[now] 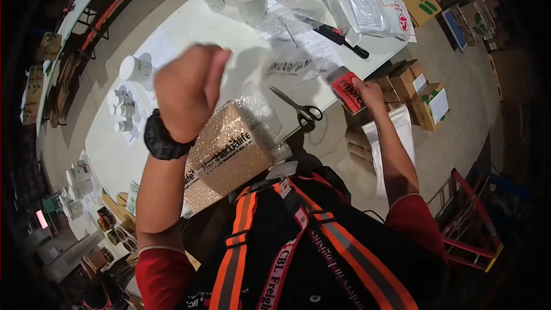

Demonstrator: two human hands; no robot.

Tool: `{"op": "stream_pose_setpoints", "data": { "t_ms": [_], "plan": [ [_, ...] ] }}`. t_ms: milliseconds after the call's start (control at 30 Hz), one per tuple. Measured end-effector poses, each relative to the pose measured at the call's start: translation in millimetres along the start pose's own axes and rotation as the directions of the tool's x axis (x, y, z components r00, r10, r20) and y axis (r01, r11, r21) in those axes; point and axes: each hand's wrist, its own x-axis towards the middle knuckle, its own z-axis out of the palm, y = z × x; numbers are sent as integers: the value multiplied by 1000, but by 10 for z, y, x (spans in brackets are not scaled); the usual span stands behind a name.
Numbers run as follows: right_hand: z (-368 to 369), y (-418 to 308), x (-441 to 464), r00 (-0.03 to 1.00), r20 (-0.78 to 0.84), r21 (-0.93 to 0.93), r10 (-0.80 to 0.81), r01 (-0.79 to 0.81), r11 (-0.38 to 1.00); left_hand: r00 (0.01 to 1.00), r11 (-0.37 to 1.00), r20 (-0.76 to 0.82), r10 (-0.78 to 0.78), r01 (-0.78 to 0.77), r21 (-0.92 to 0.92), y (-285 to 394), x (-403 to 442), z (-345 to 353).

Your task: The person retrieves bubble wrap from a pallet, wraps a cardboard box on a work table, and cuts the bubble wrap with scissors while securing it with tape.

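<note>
My right hand is wrapped around a red tape dispenser at the table's right edge. A strip of clear printed packing tape runs from the dispenser to the left over the table. My left hand, with a black watch on the wrist, is raised above a bubble-wrapped box; its fingers are curled, and whether the tape's end is in them is hidden. Black lettering shows on the box, which lies at the table's near edge. Between the box and the dispenser lie open scissors with black handles.
White tubs and bottles stand at the far side; another tub and small bottles are at left. A black-handled knife lies near plastic bags. Cartons and a red metal frame stand at right.
</note>
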Motion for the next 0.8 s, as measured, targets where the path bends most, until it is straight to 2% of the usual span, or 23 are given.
{"op": "stream_pose_setpoints", "data": {
  "t_ms": [33, 67, 100, 200, 267, 300, 333, 367, 400, 433, 467, 500, 533, 567, 600, 633, 667, 700, 733, 767, 800],
  "plan": [
    [-17, -88, -53, 995, -88, -80, -42, 35, 996, 997, 994, -29, -75, 72, -88, 35, 141, -21],
    [8, -219, -89, 982, -165, -165, -97, 69, 984, 998, 993, 12, -60, 61, -104, 20, 235, -36],
    [120, -245, -83, 934, -230, -99, -275, 258, 961, 998, 993, 54, -45, 50, -104, 9, 286, -24],
    [420, -328, 120, 876, -186, -458, -445, 324, 828, 992, 993, 120, -24, 38, -116, 35, 336, -9],
    [505, -516, 192, 859, -140, -443, -492, 390, 807, 991, 993, 128, -49, 62, -99, 47, 330, -73],
    [398, -735, 209, 938, -145, -413, -314, 231, 881, 990, 993, 131, -55, 69, -100, 33, 311, -127],
    [412, -761, 408, 894, -190, 47, -406, 421, 906, 989, 994, 126, -73, 83, -74, 12, 291, -183],
    [227, -1314, 148, 882, -82, 490, -463, 441, 752, 987, 993, 145, -72, 84, -79, 5, 267, -236],
    [101, -1830, -167, 745, 56, 572, -665, 522, 633, 983, 992, 172, -69, 86, -92, 16, 231, -288],
    [144, -2098, -284, 408, 73, 472, -910, 790, 391, 979, 990, 188, -82, 102, -97, 37, 211, -341],
    [229, -2431, -545, 289, 174, 603, -941, 724, 334, 982, 990, 167, -87, 104, -100, 54, 202, -406],
    [308, -2683, -746, 157, 298, 651, -942, 688, 321, 985, 989, 144, -96, 111, -101, 56, 178, -486],
    [318, -2858, -893, 58, 501, 630, -863, 660, 410, 993, 992, 95, -67, 76, -98, 2, 132, -587],
    [402, -2882, -920, 56, 665, 606, -745, 543, 581, 993, 992, 71, -99, 104, -72, -34, 62, -734],
    [463, -2877, -908, 24, 805, 529, -593, 424, 735, 976, 974, 56, -212, 216, -73, -91, -51, -880],
    [551, -2781, -870, -38, 839, 533, -543, 262, 805, 962, 960, 31, -270, 271, -68, -188, -207, -1026],
    [537, -2739, -912, -71, 876, 483, -478, 151, 863, 946, 936, -29, -322, 314, -159, -300, -400, -1119],
    [573, -2645, -966, -127, 900, 424, -417, 34, 905, 915, 909, -49, -401, 390, -150, -384, -623, -1216],
    [663, -2529, -1037, -178, 881, 438, -439, -46, 898, 878, 876, -72, -474, 461, -143, -459, -855, -1303],
    [699, -2502, -1099, -181, 912, 371, -369, -25, 928, 837, 834, -83, -541, 521, -181, -516, -1092, -1371],
    [791, -2387, -1120, -144, 915, 372, -376, -56, 927, 774, 776, -111, -624, 596, -206, -570, -1339, -1429]
  ]
}}
